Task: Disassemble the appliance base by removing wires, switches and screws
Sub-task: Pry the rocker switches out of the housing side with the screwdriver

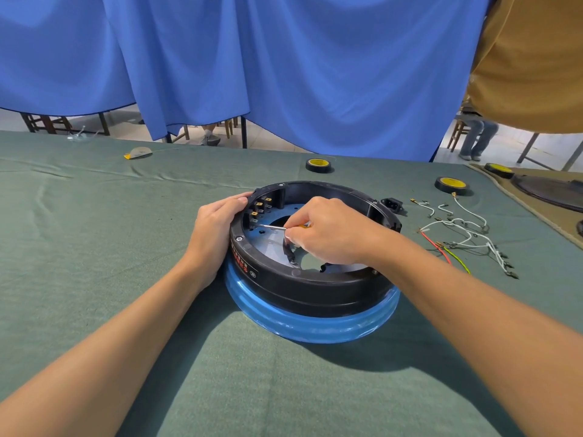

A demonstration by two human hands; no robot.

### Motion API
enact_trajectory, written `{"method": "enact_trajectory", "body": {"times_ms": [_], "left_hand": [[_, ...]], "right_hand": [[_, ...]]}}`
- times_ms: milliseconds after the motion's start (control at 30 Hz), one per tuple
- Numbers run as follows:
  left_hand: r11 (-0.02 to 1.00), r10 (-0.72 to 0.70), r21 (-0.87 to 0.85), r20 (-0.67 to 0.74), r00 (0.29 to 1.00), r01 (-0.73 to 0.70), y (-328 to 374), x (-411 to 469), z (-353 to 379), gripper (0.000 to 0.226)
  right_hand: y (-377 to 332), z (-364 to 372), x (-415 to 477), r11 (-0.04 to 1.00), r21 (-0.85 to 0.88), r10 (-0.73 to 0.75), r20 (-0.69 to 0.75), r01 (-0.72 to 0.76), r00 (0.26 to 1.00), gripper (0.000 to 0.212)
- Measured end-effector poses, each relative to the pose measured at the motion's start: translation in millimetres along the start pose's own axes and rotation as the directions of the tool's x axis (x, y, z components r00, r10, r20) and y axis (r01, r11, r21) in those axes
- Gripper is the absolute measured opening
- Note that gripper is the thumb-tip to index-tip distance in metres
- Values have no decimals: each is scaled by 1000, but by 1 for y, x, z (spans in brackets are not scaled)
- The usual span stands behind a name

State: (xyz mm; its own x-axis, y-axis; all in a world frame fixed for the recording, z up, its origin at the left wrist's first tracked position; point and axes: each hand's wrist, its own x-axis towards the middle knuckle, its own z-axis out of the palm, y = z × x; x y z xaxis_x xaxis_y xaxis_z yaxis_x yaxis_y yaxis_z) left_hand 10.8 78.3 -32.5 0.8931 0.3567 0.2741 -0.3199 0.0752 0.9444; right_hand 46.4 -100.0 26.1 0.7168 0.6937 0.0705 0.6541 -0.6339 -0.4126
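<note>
appliance base (312, 279): middle of table (94, 247), open side up.
left hand (217, 222): gripping the rim at 9 o'clock.
right hand (328, 234): pinching screwdriver (273, 227), tip by switches (260, 209) at 10 o'clock.
danger: tip slipping into left fingers, from pushing too hard.

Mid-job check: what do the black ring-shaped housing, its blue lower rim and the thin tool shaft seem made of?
The black ring-shaped housing: likely moulded plastic, satin, soft highlights; blue lower rim: glossy, perhaps plastic, sharp reflections; thin tool shaft: bare metal, silvery glint.
</note>
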Motion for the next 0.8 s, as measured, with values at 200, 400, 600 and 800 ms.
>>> {"method": "enact_trajectory", "body": {"times_ms": [200,400,600,800], "left_hand": [[1000,-3,-7,-4,1000,3,0,0,1,34],[998,-61,0,-50,997,61,-2,3,3,31],[997,-75,-22,-70,995,74,-2,1,6,31],[998,-35,-48,-28,999,33,-2,-2,4,31]], "right_hand": [[-1,-1,-2,1000,20,-7,9,7,1000,27],[-3,-4,-2,994,104,21,58,-27,998,25],[-1,-8,0,933,325,100,185,-156,978,28],[-3,-7,-4,969,221,81,124,-107,989,30]]}}
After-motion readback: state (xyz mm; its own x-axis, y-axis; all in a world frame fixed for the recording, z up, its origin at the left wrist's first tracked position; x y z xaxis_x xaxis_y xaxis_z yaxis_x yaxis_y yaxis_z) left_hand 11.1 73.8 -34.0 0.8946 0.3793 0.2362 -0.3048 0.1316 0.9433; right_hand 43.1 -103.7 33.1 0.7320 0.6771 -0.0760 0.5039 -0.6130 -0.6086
